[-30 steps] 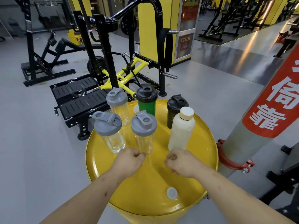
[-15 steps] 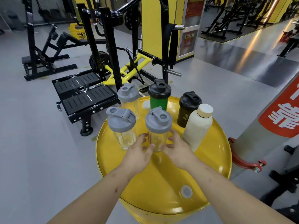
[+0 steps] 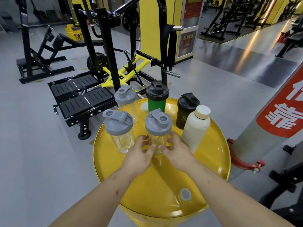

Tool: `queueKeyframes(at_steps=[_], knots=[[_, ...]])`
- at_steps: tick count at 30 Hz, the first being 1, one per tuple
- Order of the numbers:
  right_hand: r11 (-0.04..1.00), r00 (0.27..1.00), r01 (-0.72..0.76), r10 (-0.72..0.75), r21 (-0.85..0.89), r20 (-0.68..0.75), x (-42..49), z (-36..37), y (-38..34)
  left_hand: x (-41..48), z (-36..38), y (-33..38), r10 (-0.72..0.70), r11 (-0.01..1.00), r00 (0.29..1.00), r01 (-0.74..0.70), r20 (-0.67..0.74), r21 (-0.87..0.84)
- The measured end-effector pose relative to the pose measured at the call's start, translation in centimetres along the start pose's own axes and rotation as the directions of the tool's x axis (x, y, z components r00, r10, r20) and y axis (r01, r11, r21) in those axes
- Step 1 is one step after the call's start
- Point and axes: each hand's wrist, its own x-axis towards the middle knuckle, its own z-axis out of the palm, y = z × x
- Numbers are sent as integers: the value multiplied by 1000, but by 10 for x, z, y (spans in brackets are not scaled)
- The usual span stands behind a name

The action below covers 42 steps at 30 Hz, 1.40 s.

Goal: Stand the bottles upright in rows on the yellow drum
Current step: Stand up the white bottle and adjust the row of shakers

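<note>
Several bottles stand upright on the yellow drum [image 3: 164,190]. The front row holds a clear grey-lidded shaker [image 3: 118,128], a second clear grey-lidded shaker [image 3: 158,126] and a cream bottle [image 3: 196,128]. Behind them stand another clear shaker [image 3: 126,99], a green shaker with a black lid [image 3: 157,99] and a black shaker [image 3: 186,108]. My left hand [image 3: 139,154] and my right hand [image 3: 177,152] cup the base of the middle front shaker from either side, fingers around it.
A black and yellow gym machine [image 3: 101,66] stands just behind the drum on the grey floor. A grey pillar with a red sign [image 3: 278,115] and a red clamp rises close on the right. A grey bung cap [image 3: 185,194] sits on the drum's near part.
Both hands have moved forward from the drum's middle and closed around the base of the middle front shaker. The view has shifted slightly.
</note>
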Motion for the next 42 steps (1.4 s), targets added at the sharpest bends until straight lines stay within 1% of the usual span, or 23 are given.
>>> queueKeyframes(at_steps=[5, 7, 9, 10, 12, 13, 15, 18, 22, 24, 27, 29, 31, 33, 38, 42], knots=[[999, 1000, -30, 30, -27, 1, -2, 0, -2, -3, -1, 2, -15, 1000, 1000, 15, 14, -3], [993, 995, -96, 95, -70, -15, -2, 0, -4, -5, -4, 4, -21, 1000, 999, 21, 26, 7], [964, 978, -207, 206, -167, -24, -4, 0, -7, -8, -7, 4, -35, 998, 999, 34, 33, 47], [944, 968, -246, 252, -217, -4, -6, 1, -7, -10, -10, 2, -52, 996, 998, 50, 36, 74], [911, 943, -267, 315, -315, 112, -12, 7, -8, -15, -17, -3, -98, 988, 994, 91, 48, 125], [899, 929, -245, 325, -364, 177, -15, 13, -9, -17, -21, -6, -120, 982, 991, 110, 55, 156], [888, 917, -189, 312, -419, 248, -19, 26, -13, -20, -32, -12, -164, 965, 985, 147, 62, 217], [913, 930, -145, 257, -381, 262, -18, 43, -27, -19, -50, -20, -202, 956, 979, 190, 30, 224], [946, 944, -123, 205, -301, 258, -14, 65, -48, -16, -76, -31, -233, 935, 972, 236, -43, 266], [959, 956, -109, 174, -262, 237, -12, 76, -57, -13, -89, -37, -224, 923, 968, 248, -115, 295], [974, 974, -93, 132, -208, 182, -9, 87, -67, -9, -105, -45, -181, 940, 965, 226, -188, 257], [980, 982, -86, 113, -179, 149, -7, 92, -72, -7, -110, -48, -154, 971, 972, 183, -178, 156], [987, 988, -81, 98, -135, 124, -4, 97, -75, -3, -114, -51, -103, 992, 986, 111, -134, 54], [993, 992, -73, 82, -93, 99, -1, 102, -76, 0, -117, -51, -61, 998, 994, 61, -86, -6], [996, 995, -67, 71, -63, 66, 4, 110, -78, 5, -120, -51, -8, 997, 1000, 9, 5, -83], [995, 996, -78, 81, -68, 32, 8, 112, -78, 8, -119, -51, 16, 994, 1000, -13, 25, -113]])
